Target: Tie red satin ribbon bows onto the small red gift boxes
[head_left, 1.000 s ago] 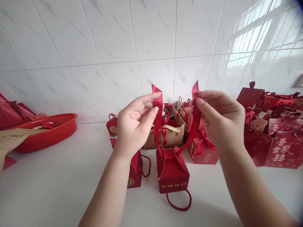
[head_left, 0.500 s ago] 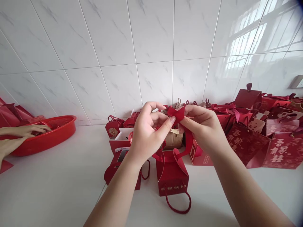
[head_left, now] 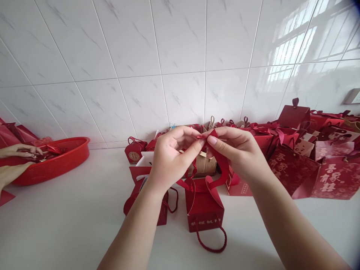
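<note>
A red ribbon (head_left: 224,165) runs up from the top of a small red gift box (head_left: 204,206), and its ends meet between my two hands. My left hand (head_left: 176,155) pinches the ribbon between thumb and fingers. My right hand (head_left: 236,148) pinches it too, close beside the left fingertips. The box stands upright on the white table, with a dark red cord handle (head_left: 212,250) hanging down in front. Just left of it, partly behind my left forearm, lies another red box (head_left: 132,200) with a cord loop.
Many red gift boxes and bags (head_left: 295,168) crowd the right side along the tiled wall (head_left: 182,37). A brown cardboard box (head_left: 206,165) sits behind my hands. At far left, another person's hands (head_left: 24,152) reach into a red plastic basket (head_left: 56,165).
My fingertips have come together on the ribbon, and its broad folded end has turned flatter and narrower. At left, the other person's hand has shifted left in the basket.
</note>
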A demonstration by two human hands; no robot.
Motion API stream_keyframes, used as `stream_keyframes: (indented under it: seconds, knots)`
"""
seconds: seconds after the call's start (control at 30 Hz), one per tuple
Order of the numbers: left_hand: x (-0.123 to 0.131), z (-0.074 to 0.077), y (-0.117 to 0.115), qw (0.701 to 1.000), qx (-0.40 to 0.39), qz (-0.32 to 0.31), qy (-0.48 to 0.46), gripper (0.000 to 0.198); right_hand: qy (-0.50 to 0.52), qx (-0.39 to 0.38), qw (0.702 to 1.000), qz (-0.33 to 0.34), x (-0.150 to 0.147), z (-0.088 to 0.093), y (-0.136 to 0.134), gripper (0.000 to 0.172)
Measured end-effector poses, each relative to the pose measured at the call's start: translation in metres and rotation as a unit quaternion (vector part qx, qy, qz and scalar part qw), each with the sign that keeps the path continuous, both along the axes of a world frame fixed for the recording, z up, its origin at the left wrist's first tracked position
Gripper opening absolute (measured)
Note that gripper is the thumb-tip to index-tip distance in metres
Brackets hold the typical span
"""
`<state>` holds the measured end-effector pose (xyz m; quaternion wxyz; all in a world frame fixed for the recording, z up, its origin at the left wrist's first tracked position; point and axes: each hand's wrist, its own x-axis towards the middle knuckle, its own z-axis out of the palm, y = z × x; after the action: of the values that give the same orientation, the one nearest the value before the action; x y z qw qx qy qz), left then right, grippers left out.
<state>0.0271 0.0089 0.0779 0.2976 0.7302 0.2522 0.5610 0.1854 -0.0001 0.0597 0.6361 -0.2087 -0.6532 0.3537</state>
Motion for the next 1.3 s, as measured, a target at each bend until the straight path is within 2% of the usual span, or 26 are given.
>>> stream_keyframes:
  seconds: [0.13, 0.27, 0.33, 0.5, 0.63, 0.77, 0.93, 1.17, 1.3]
  knots:
    - [-0.008, 0.006, -0.001, 0.989, -0.103, -0.063, 0.090, 0.017, -0.010, 0.005, 1.000, 0.000, 0.004, -0.001, 0.001, 0.008]
    - [-0.014, 0.008, 0.001, 0.974, -0.143, -0.081, 0.155, 0.021, -0.068, 0.063, 0.995, -0.022, 0.010, 0.003, -0.002, 0.010]
    - [-0.015, 0.008, 0.002, 0.975, -0.143, -0.075, 0.154, 0.021, -0.126, 0.113, 0.984, -0.057, 0.015, 0.005, -0.003, 0.011]
    - [-0.014, 0.009, 0.002, 0.973, -0.147, -0.043, 0.174, 0.021, -0.250, 0.236, 0.927, -0.148, 0.022, 0.005, -0.001, 0.021]
    - [-0.013, 0.010, 0.000, 0.969, -0.159, -0.039, 0.186, 0.027, -0.295, 0.267, 0.896, -0.195, 0.021, 0.002, 0.002, 0.022]
    - [-0.015, 0.007, 0.002, 0.977, -0.156, -0.003, 0.143, 0.035, -0.290, 0.284, 0.888, -0.214, 0.019, 0.001, 0.004, 0.023]
    - [-0.018, 0.005, 0.003, 0.980, -0.136, 0.027, 0.139, 0.034, -0.265, 0.258, 0.904, -0.213, 0.018, 0.002, 0.005, 0.021]
    - [-0.025, 0.012, -0.006, 0.981, -0.051, 0.054, 0.182, 0.032, -0.157, 0.104, 0.960, -0.208, 0.018, 0.004, 0.004, 0.012]
    - [-0.034, 0.015, -0.014, 0.974, -0.045, 0.094, 0.202, 0.027, -0.130, 0.082, 0.957, -0.246, 0.022, 0.008, -0.002, 0.009]
